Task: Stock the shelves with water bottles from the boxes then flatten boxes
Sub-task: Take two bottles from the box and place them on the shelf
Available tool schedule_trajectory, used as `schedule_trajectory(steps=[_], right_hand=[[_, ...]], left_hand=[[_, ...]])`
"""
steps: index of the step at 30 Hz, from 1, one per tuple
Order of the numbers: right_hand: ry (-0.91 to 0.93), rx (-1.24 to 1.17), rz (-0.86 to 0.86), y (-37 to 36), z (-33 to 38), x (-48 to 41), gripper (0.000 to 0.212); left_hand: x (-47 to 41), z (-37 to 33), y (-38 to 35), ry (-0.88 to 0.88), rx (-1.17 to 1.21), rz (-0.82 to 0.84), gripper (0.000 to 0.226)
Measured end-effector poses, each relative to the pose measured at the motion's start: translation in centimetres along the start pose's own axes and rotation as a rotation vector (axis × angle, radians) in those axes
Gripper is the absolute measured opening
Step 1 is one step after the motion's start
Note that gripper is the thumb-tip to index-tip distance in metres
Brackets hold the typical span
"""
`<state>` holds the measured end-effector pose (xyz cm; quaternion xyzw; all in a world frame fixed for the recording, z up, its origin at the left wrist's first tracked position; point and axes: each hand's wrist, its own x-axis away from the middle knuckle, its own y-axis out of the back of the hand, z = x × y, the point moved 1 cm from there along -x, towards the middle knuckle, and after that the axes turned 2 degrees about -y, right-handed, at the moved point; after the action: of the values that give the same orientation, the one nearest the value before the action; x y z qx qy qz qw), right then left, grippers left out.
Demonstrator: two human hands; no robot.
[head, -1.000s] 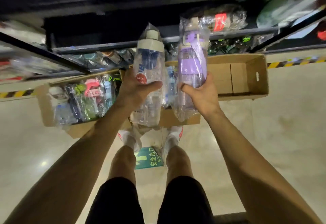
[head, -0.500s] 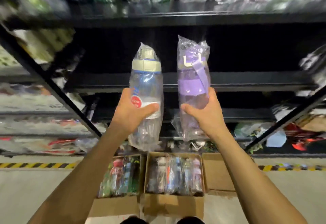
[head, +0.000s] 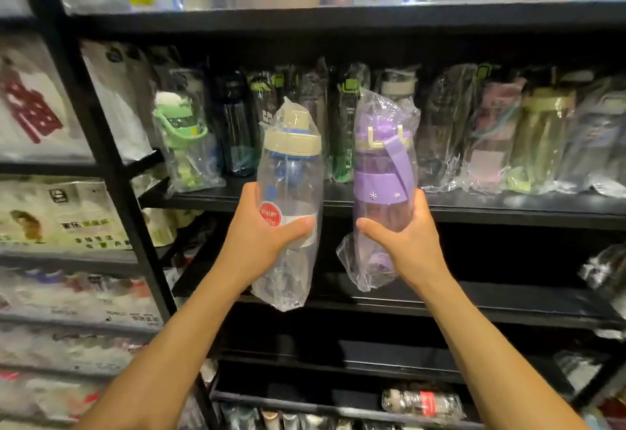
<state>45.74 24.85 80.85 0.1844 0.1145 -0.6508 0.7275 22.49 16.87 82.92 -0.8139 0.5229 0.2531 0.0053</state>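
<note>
black shelf [head: 372, 204] full of wrapped bottles waits ahead, left hand [head: 261, 243] wrapped tight around the clear blue bottle [head: 289, 192], right hand [head: 403, 240] around the purple bottle [head: 379, 172], both upright, ready for stocking; next, find a gap.

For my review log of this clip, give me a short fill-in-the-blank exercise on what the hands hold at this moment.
1. The left hand grips a clear bottle with a ____ round sticker.
2. The right hand grips a ____ bottle with a carry strap.
3. Both bottles are wrapped in clear ____ bags.
4. The green bottle stands on the shelf, to the ____ of both hands.

Missing words: red; purple; plastic; left
</note>
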Motion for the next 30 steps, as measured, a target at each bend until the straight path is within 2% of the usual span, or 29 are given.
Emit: schedule_trajectory(steps=[6,10,16,21,30], right_hand=[[0.063,-0.015,0.013,-3.8,2.6,-4.7,0.060],[0.096,-0.036,-0.016,-6.8,3.0,-7.7,0.061],[0.088,-0.043,-0.041,-11.1,2.1,-11.6,0.067],[0.060,-0.018,-0.013,-14.6,0.6,-14.1,0.069],[0.017,0.009,0.033,-19.7,-3.5,-16.7,0.073]], left_hand=[[-5.6,-1.0,2.9,-0.106,-0.037,-0.089,0.062],[-8.9,0.1,4.5,-0.143,-0.052,-0.172,0.071],[-13.9,2.3,5.8,-0.116,-0.014,-0.293,0.069],[-17.5,4.6,6.1,-0.074,-0.062,-0.356,0.079],[-20.4,9.2,6.2,-0.011,-0.062,-0.380,0.086]])
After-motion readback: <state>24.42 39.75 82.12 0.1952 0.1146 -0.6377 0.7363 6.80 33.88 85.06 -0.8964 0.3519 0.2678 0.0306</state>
